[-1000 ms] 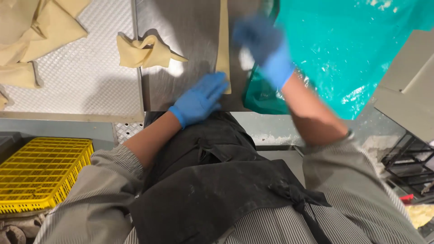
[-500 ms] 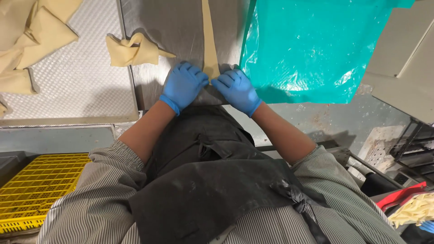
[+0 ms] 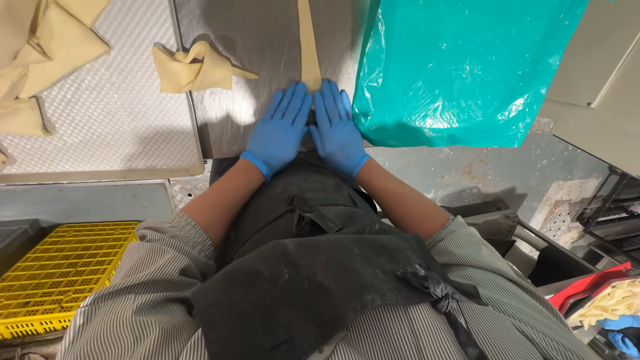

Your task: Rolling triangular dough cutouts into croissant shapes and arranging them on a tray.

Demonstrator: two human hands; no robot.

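A steel surface [image 3: 267, 40] stretches ahead of the person's dark apron [image 3: 313, 267]. At its near edge, the left hand [image 3: 279, 130] and right hand [image 3: 337, 127], both blue-gloved, lie flat and open side by side, grip on nothing, pressing the near end of a dough strip [image 3: 308, 40]. Farther left lies folded dough [image 3: 193, 67]; a teal plastic sheet [image 3: 467, 67] sits right.

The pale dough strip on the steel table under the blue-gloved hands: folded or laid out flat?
Laid flat. The pale dough strip runs straight up the steel table, its near end under the left hand and right hand, both pressed palms down.
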